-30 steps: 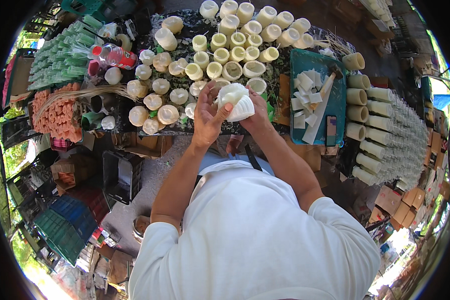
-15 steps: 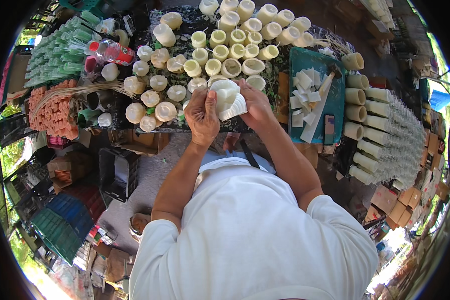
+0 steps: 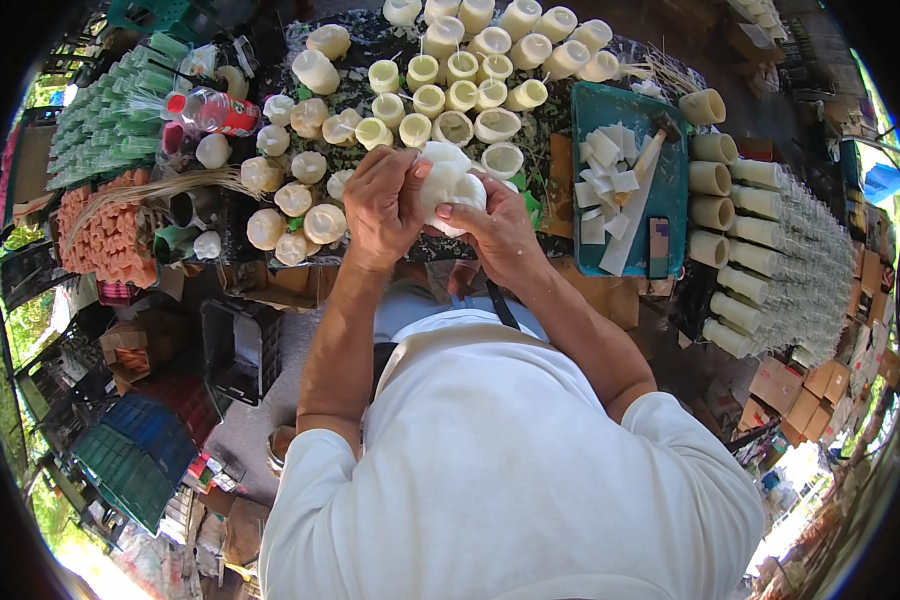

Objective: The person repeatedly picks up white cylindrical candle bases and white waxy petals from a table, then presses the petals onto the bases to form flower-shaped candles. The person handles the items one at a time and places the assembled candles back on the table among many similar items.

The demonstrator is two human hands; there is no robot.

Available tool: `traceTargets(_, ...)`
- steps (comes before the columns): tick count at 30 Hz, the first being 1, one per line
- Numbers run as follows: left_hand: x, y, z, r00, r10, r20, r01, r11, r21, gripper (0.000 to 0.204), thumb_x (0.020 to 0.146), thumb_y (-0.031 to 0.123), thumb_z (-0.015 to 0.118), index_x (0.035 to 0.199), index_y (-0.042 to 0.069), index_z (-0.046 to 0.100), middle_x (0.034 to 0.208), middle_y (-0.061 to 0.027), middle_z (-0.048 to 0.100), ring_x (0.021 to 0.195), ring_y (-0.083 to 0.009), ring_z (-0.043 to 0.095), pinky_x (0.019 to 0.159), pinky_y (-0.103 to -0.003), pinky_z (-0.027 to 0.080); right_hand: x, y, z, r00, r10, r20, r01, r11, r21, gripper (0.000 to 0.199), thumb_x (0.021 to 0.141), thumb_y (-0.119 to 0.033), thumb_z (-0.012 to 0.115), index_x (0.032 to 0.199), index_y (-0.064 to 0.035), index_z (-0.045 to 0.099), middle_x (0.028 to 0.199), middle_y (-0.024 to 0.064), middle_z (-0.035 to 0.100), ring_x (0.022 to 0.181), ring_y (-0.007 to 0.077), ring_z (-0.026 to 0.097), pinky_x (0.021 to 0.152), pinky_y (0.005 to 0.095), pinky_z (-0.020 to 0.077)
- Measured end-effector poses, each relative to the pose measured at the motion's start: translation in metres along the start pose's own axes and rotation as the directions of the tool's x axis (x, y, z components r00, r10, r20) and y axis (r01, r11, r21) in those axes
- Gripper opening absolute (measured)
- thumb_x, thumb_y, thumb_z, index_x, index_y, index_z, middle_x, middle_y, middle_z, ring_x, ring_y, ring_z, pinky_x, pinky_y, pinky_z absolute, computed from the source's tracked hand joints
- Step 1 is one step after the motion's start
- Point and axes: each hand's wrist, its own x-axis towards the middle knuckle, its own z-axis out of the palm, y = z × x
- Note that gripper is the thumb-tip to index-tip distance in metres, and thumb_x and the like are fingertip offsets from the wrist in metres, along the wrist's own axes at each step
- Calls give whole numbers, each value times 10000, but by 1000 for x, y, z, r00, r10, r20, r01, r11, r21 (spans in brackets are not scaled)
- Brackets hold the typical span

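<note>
Both hands hold a white, petal-like piece of wax [image 3: 448, 182] above the near edge of the table. My left hand [image 3: 382, 205] grips its left side, with fingers curled and thumb against it. On the other side, my right hand [image 3: 505, 222] wraps it from below, its thumb pressed on the front of the wax. The palms hide part of the piece. Just beyond the hands stand pale, hollow candle cups [image 3: 453, 128], several with wicks. To the left lie rounded, carved-looking wax candles [image 3: 325, 223].
A teal tray [image 3: 584, 112] at right holds white wax strips [image 3: 604, 160], a wooden-handled tool [image 3: 652, 148] and a phone [image 3: 658, 245]. Pale cylinders [image 3: 745, 268] are stacked farther right. Green bundles [image 3: 110, 115], orange pieces [image 3: 95, 230] and a red-capped bottle [image 3: 210, 108] occupy the left. A black crate [image 3: 240, 350] sits below.
The wax piece has been turned and tilted between my hands. My right thumb now lies across its front, and my left hand has shifted slightly left. The whole view has shifted a little.
</note>
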Motion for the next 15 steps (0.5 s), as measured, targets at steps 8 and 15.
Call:
traceTargets(8,4,-27,-13,914,-44,404,105,986,-131,173,859,74,769,954,-19,658,859,-136,675,819,-270,672,704,-343,523,-8,-4,2,981,192,9,-192,979,73,519,830,-62,794,1274,57,551,1102,126,677,906,175,704,785,301,587)
traceTargets(15,-10,-11,-4,765,-378,522,640,536,-550,273,834,150,825,1006,-16,694,1254,-172,651,1099,-255,639,943,-352,499,-1,1,-7,976,214,26,-212,975,-68,493,868,-142,748,1277,38,540,1082,119,670,875,182,701,634,321,611)
